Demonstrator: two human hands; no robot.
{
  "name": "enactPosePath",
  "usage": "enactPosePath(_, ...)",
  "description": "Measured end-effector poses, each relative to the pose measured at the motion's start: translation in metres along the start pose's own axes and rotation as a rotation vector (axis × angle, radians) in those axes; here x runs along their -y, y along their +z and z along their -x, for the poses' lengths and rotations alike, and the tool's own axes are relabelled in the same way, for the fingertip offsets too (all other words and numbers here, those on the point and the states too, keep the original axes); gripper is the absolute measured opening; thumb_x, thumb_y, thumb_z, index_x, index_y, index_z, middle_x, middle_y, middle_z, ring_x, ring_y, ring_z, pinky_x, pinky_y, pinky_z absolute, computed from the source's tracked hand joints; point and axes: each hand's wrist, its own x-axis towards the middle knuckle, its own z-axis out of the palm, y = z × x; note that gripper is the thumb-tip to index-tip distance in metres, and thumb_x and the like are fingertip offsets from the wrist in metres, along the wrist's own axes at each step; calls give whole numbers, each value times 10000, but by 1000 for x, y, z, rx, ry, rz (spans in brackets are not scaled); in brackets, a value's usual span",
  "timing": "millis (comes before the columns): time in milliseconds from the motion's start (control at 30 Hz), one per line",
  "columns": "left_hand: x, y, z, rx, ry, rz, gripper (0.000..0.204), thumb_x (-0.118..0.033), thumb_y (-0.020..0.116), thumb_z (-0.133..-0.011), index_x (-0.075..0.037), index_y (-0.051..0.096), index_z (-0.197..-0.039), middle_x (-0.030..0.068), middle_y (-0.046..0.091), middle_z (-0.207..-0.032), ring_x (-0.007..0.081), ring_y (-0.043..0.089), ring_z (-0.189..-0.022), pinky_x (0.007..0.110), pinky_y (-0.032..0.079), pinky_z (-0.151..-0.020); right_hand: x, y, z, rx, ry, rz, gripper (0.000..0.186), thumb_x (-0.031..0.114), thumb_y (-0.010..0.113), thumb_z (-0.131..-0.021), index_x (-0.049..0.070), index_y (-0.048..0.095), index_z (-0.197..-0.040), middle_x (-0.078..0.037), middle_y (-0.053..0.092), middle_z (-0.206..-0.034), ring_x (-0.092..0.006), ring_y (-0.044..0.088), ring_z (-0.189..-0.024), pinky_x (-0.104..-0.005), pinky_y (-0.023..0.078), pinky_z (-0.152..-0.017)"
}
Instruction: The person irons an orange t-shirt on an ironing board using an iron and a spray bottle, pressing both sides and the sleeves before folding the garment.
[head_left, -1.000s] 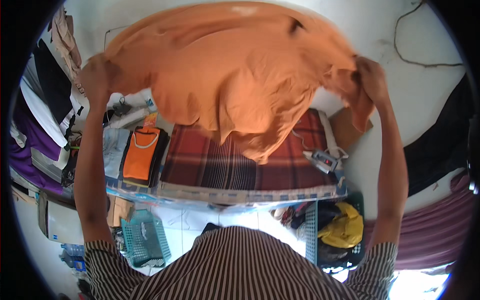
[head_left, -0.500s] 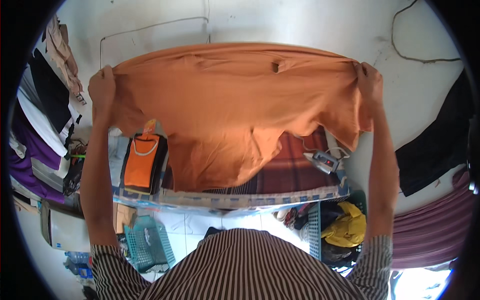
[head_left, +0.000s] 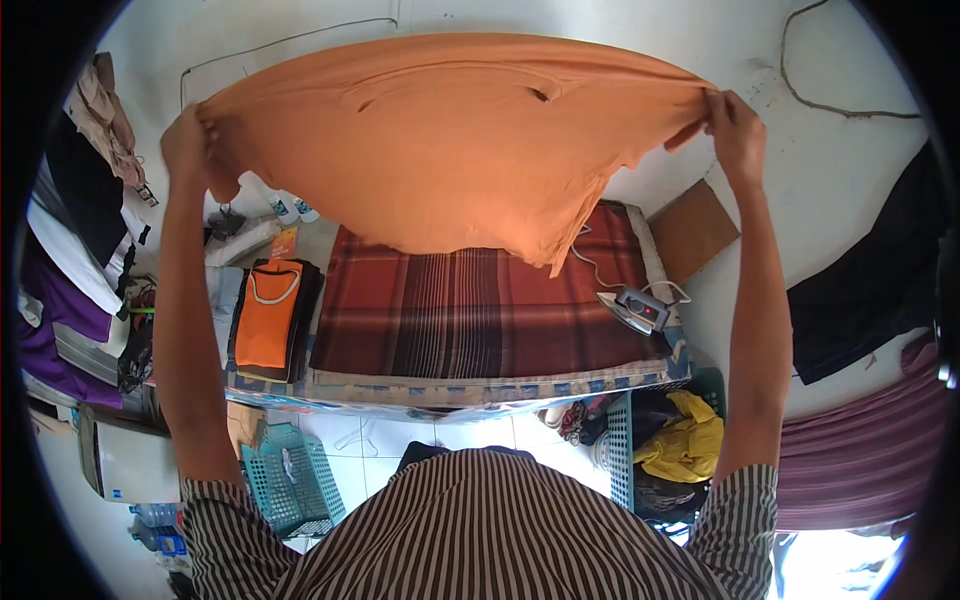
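Observation:
An orange T-shirt [head_left: 450, 160] hangs spread in the air between my raised hands, its lower part swung out over the far side of the table. My left hand [head_left: 190, 145] grips its upper left edge, fingers closed on the cloth. At the other end, my right hand [head_left: 737, 135] pinches the upper right edge. Beneath the shirt lies a dark red and brown plaid cloth [head_left: 440, 320] spread on the table. An iron [head_left: 640, 310] rests at the right side of that cloth. To the left sits a stack of folded clothes [head_left: 268, 320] with an orange piece on top.
A green basket [head_left: 292, 475] stands on the floor at left; another basket [head_left: 620, 455] at right holds clothes, including a yellow garment [head_left: 690, 440]. Clothes hang along the left wall. Black trousers [head_left: 870, 280] hang at right. A brown board [head_left: 693, 232] leans by the table's far right corner.
Both hands have risen slightly, lifting the T-shirt higher and farther off. Its lower edge has swung up and away, uncovering more of the plaid cloth.

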Motion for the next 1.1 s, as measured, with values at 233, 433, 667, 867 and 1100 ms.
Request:
enactPosePath(233, 70, -180, 165, -71, -317, 133, 281, -362, 706, -1063, -84, 741, -1089, 13, 733, -999, 91, 665, -864, 266, 489, -672, 16, -102, 189, 647, -20, 16, 140, 135, 715, -1012, 5, 764, -1027, -114, 714, -725, -141, 568, -622, -371, 493, -586)
enactPosePath(433, 230, -289, 395, -1, -831, -228, 336, -454, 663, -1071, -214, 624, -840, -95, 521, -693, 51, 493, -565, 241, 350, -480, -5, -81, 434, 1046, 460, 72, 274, 159, 853, -913, -21, 787, -1110, -167, 819, -959, -253, 815, -898, -360, 638, -769)
enactPosePath(667, 362, -353, 519, -86, -1189, -435, 387, -571, 664, -1053, -196, 632, -962, -47, 526, -749, 107, 525, -627, 271, 371, -497, -52, -33, 645, 1247, 556, -230, 416, 316, 782, -1012, -27, 737, -1244, -203, 813, -1058, -327, 806, -950, -410, 632, -861)
enactPosePath(867, 408, -371, 523, -45, -1374, -596, 414, -534, 689, -1040, -133, 667, -1138, -5, 573, -901, 169, 565, -741, 367, 430, -581, -72, 0, 644, 1531, 603, -8, 405, 392, 564, -1084, 49, 778, -1088, -221, 785, -988, -424, 763, -985, -500, 582, -885)
enactPosePath(1100, 409, -203, 463, 392, -49, -774, 511, -249, 732, -940, -23, 604, -1380, 225, 691, -1274, 473, 586, -1276, 529, 454, -1124, -113, 92, 668, 657, 895, -391, 335, 268, 620, -1068, 28, 606, -1302, -101, 698, -1137, -238, 663, -954, -395, 541, -847)
